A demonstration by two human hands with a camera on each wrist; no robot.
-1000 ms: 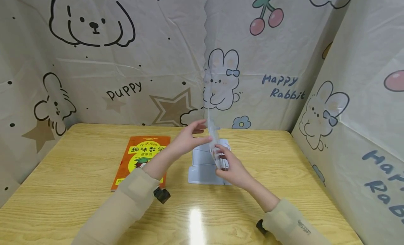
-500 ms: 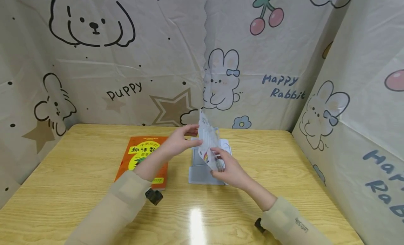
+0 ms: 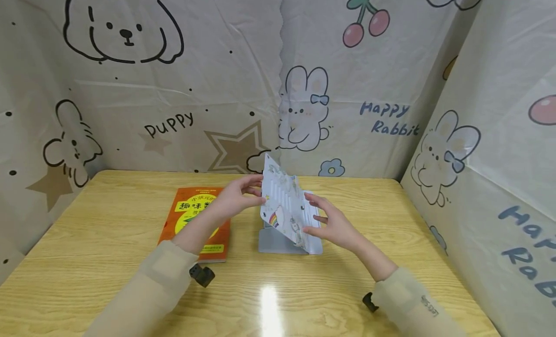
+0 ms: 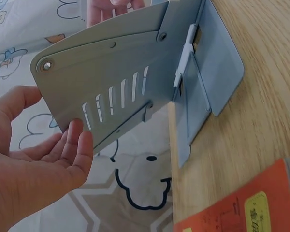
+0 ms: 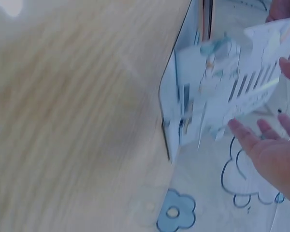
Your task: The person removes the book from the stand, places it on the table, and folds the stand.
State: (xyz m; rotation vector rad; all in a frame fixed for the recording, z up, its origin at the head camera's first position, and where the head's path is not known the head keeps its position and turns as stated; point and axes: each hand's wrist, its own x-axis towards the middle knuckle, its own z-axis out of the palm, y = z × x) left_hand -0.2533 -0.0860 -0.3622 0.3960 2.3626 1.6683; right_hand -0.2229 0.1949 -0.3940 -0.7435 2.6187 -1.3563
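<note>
A metal folding book stand (image 3: pixel 282 202) stands on the table, its printed panel with a rainbow raised at a slant above a grey base (image 3: pixel 282 241). At the panel's left edge, my left hand (image 3: pixel 236 197) pinches it, thumb on one side and fingertips on the other. The left wrist view shows the panel's plain grey back (image 4: pixel 111 77) with several slots. My right hand (image 3: pixel 332 223) is at the right of the stand, fingers spread and loosely bent. In the right wrist view its fingertips (image 5: pixel 234 124) are close to the panel; contact is hard to tell.
An orange book (image 3: pixel 215 254) with a yellow design lies flat left of the stand, partly under my left forearm. The wooden table (image 3: pixel 304 293) ends at a printed curtain (image 3: pixel 234 86) behind, and another curtain side stands on the right.
The panel has tilted leftward from nearly upright, showing more of its printed face. My left hand has moved left with its edge. The right hand has loosened from the panel and shifted right.
</note>
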